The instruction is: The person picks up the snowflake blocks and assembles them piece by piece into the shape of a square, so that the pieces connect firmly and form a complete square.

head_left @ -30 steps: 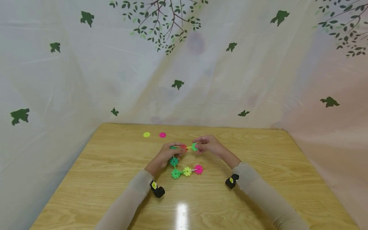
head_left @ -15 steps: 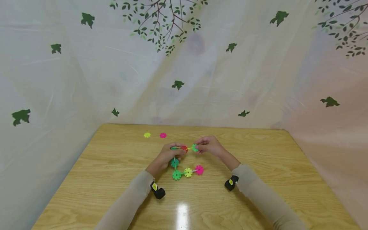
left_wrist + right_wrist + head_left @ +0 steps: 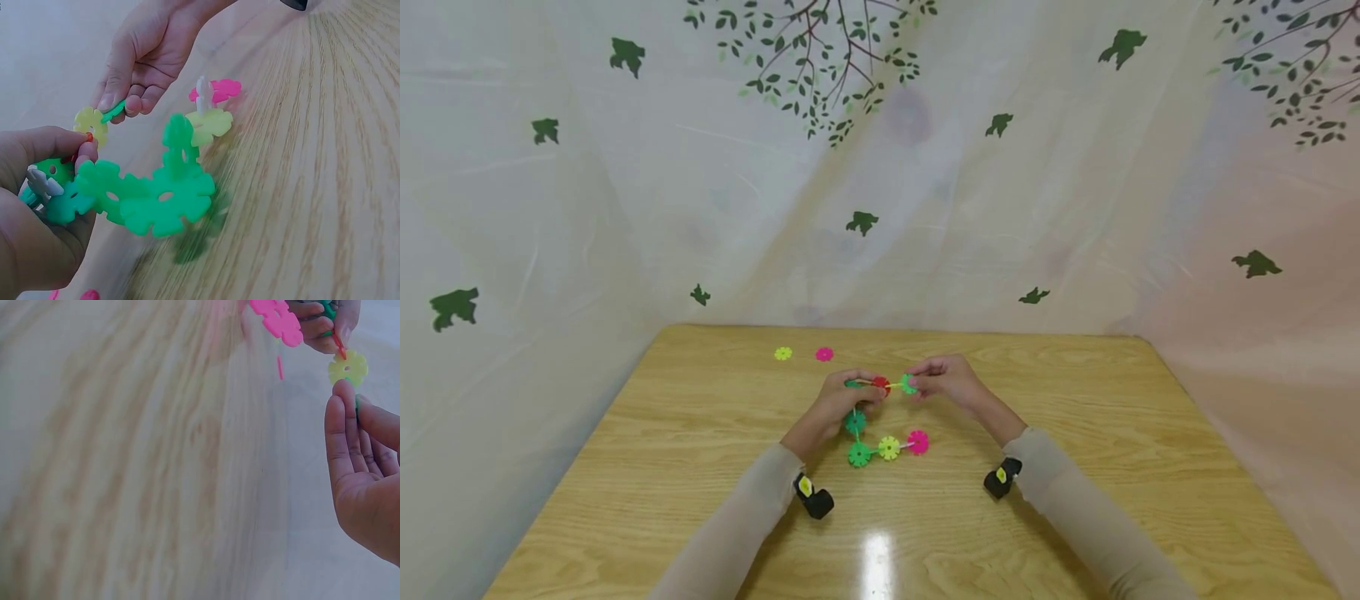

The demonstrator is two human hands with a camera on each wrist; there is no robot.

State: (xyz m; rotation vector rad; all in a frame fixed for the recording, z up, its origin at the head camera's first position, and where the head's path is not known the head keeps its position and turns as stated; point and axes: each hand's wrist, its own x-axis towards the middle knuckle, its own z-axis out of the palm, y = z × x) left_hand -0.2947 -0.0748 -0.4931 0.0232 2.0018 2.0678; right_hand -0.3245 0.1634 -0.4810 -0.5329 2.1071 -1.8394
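My left hand [image 3: 841, 400] pinches a red flower-shaped plastic disc [image 3: 882, 385] between thumb and fingers. The thumb and forefinger of my right hand [image 3: 951, 383] pinch a green flower disc [image 3: 907, 383]. Between them stands a yellow flower disc [image 3: 91, 125], slotted into both the red and the green one. Behind and below the left hand, the slotted chain bends round through a teal disc [image 3: 854, 422], a bright green disc [image 3: 859, 454] and a second yellow disc [image 3: 889, 448] to a pink disc [image 3: 917, 442]. The left fingers partly hide the chain's upper left corner.
A loose yellow disc [image 3: 783, 353] and a loose pink disc [image 3: 824, 354] lie apart near the back of the wooden table [image 3: 1075, 417]. Behind the table's far edge hangs a pale curtain [image 3: 760, 208] printed with leaves and birds.
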